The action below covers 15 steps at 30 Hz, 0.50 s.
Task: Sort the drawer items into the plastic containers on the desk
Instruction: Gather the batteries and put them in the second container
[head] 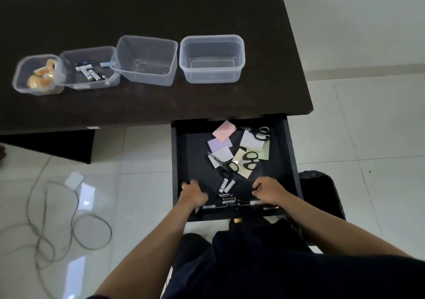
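Note:
The black drawer [175, 160] is pulled out under the dark desk [161, 105]. It holds pink [224, 131] and purple [217, 143] sticky notes, other paper pads, three black-handled scissors [250, 159], and loose batteries [227, 185] near its front wall. My left hand [194, 194] rests curled at the drawer's front left; what is under its fingers is hidden. My right hand [269, 190] is curled at the front right with nothing visible in it. On the desk stand a tub of tape rolls [38, 75], a tub of batteries [89, 69] and two empty tubs [146, 61] [212, 58].
A grey cable [57, 218] loops over the white tiled floor at the left, with a white card [74, 180] beside it. A black seat or bag [322, 195] stands right of the drawer. My dark-clothed legs fill the bottom of the view.

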Available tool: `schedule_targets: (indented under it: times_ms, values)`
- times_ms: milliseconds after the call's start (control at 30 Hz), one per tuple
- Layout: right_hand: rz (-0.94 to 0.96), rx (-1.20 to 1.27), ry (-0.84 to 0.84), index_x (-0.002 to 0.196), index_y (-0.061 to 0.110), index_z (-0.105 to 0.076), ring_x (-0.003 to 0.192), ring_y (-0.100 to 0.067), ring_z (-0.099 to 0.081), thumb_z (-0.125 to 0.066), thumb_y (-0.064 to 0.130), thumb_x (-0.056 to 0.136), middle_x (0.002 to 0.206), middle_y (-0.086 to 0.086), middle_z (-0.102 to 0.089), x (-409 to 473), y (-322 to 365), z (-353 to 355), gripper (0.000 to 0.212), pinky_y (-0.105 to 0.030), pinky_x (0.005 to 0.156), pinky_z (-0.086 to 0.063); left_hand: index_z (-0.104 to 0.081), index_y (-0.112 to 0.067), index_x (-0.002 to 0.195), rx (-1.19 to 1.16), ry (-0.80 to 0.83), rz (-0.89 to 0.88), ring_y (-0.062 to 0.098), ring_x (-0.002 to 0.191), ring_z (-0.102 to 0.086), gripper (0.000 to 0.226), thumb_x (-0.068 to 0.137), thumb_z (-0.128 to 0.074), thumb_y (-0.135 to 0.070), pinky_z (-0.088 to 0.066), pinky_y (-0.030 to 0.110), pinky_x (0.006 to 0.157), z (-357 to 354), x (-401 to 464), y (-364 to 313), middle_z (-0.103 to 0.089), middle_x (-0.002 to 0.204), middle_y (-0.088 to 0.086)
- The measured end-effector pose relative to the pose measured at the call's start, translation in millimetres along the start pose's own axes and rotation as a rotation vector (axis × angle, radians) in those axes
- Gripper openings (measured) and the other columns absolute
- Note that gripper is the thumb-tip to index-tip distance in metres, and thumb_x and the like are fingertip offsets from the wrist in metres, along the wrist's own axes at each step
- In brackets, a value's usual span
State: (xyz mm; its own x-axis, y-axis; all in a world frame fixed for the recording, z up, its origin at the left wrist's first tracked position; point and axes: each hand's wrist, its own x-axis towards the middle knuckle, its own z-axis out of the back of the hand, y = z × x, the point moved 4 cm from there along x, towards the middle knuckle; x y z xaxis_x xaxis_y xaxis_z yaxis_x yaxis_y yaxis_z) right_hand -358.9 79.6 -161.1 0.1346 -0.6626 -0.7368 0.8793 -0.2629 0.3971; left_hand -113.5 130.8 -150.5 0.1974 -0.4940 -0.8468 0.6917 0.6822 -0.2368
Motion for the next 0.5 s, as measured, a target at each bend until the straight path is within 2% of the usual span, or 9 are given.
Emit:
schedule_targets:
  times_ms: [100, 267, 400, 500]
  values:
    - [0.025, -0.106, 0.064, 0.096, 0.019, -0.066, 0.100, -0.018, -0.061, -0.067, 0.022, 0.082, 0.101, 0.000, -0.065, 7, -7, 0, 0.015, -0.026, 0.087, -0.048, -0.032, -0.009, 0.140, -0.019, -0.034, 0.048, 0.038, 0.120, -0.048, 0.060, 0.086, -0.054, -0.024, -0.042, 0.038, 0.100, -7, 0, 1, -0.021, 0.147, 0.019]
    - [0.079, -0.231, 0.229, 0.109, 0.017, -0.064, 0.111, -0.020, -0.057, -0.062, 0.019, 0.084, 0.120, -0.003, -0.063, 12, -11, -13, 0.026, -0.026, 0.092, -0.045, -0.040, -0.014, 0.137, 0.039, 0.003, -0.033, 0.028, 0.116, -0.056, 0.054, 0.084, -0.051, -0.024, -0.045, 0.037, 0.099, -20, -4, 2, -0.056, 0.130, 0.009]
    - [0.148, -0.134, 0.296, 0.111, 0.013, -0.065, 0.107, -0.020, -0.060, -0.058, 0.008, 0.085, 0.115, -0.006, -0.066, 15, -1, -22, 0.028, -0.023, 0.088, -0.045, -0.050, -0.025, 0.129, 0.155, 0.079, -0.089, 0.023, 0.117, -0.055, 0.044, 0.085, -0.047, -0.023, -0.044, 0.034, 0.100, -24, -7, -2, -0.058, 0.129, 0.002]
    - [0.191, -0.023, 0.300, 0.107, 0.012, -0.066, 0.093, -0.019, -0.063, -0.060, 0.007, 0.086, 0.105, -0.010, -0.069, 15, 9, -28, 0.022, -0.026, 0.083, -0.048, -0.056, -0.027, 0.123, 0.141, 0.105, -0.120, 0.020, 0.117, -0.055, 0.039, 0.085, -0.047, -0.021, -0.043, 0.035, 0.101, -24, -6, -1, -0.057, 0.130, 0.000]
